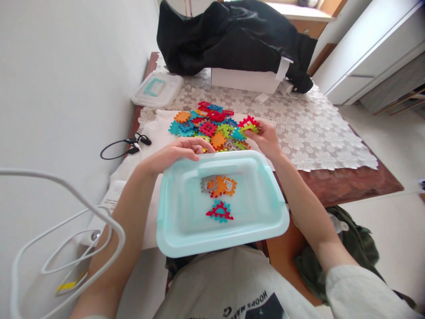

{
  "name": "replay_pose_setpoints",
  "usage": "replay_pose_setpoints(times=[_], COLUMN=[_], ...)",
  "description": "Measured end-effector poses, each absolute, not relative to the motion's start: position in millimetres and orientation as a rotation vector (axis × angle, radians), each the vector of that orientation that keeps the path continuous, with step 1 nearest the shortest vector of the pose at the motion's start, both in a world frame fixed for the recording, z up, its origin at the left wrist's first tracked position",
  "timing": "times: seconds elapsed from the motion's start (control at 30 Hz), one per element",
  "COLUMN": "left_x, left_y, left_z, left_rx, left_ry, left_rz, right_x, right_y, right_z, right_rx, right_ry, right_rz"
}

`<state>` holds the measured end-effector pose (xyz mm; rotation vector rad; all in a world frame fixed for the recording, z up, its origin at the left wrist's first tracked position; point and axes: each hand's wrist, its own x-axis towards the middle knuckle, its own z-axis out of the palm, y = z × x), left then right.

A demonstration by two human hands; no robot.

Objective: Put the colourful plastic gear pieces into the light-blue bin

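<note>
My right hand (267, 138) pinches interlocking plastic tiles, a red one (248, 121) and a lime green one (250, 128), at the right side of a colourful tile pile (208, 128). Over the far left rim of a pale turquoise plastic bin (222, 244) reaches my left hand (181, 152), its fingers stretched toward the pile and nothing seen in them. Inside the bin lie a few tiles: an orange one (219, 185) among grey and white pieces, and a red triangular piece (212, 214) over a turquoise one. The bin's near edge is close to my body, and its far side hides part of the pile.
A clear lid (158, 90) with a turquoise handle lies at the back left. Black headphones (133, 148) rest by the wall. Black cloth (232, 37) drapes over a white box (244, 81) at the back. White cable (116, 226) loops beside my left arm.
</note>
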<state>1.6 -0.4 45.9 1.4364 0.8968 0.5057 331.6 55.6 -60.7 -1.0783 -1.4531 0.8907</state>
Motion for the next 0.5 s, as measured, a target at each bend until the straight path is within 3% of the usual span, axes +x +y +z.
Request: replay_pose_setpoints(times=[0.17,0.5], left_x=[2.1,0.8], left_y=[-2.0,-2.7], left_z=[46.5,44.0], left_rx=[1.42,1.39], left_ry=[0.931,0.951], left_rz=[0.517,0.526], right_x=[331.8,322.4], right_y=[51.8,5.4], right_z=[-50.2,-16.7], right_rx=[-0.878,-0.597], right_ry=[-1.305,-1.393], right_rz=[0.941,1.393])
